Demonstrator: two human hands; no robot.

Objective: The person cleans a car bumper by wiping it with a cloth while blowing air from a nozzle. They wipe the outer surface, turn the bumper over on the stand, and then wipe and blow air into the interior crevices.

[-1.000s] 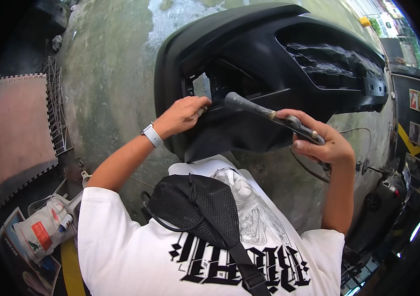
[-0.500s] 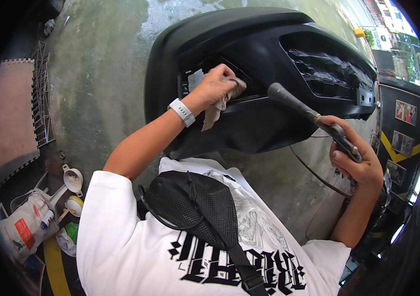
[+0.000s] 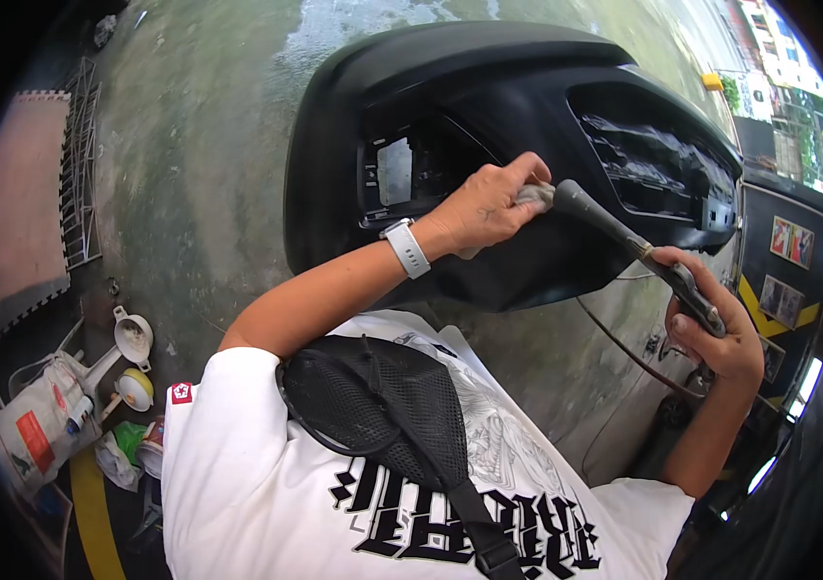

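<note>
**Cloth pressed on black bumper, blow gun held alongside**

Left hand (image 3: 484, 208) is curled around a grey cloth (image 3: 535, 196), fingers closed over it, pressing it flat against the black bumper (image 3: 489, 116). Only a small bit of cloth shows past the knuckles. Hand sits on the dark face of the bumper, between the square opening (image 3: 395, 171) on the left side and the wide grille recess (image 3: 658, 164) further right. White watch (image 3: 405, 248) on the left wrist.

Right hand (image 3: 721, 333) is wrapped tight around the grip of a long-nozzled blow gun (image 3: 638, 246), fingers folded around the handle, thumb on top. Nozzle tip lies just beside the cloth, touching or nearly so; cannot tell which. A thin hose (image 3: 624, 348) trails down from below the right hand across the floor.

Bumper stands on a wet, greenish concrete floor (image 3: 208, 145), its outer face toward the camera. It is glossy black, with tape or film visible inside the grille recess.

Person wears a white printed T-shirt (image 3: 266, 493) with a black mesh sling bag (image 3: 373, 406) across the chest.

Lower left on the floor: a white sack (image 3: 29, 435), a funnel (image 3: 131, 338), a small round tin (image 3: 134, 389), a yellow floor line (image 3: 87, 517). Metal rack (image 3: 78, 174) and a pinkish foam mat (image 3: 5, 203) lie at far left.
</note>
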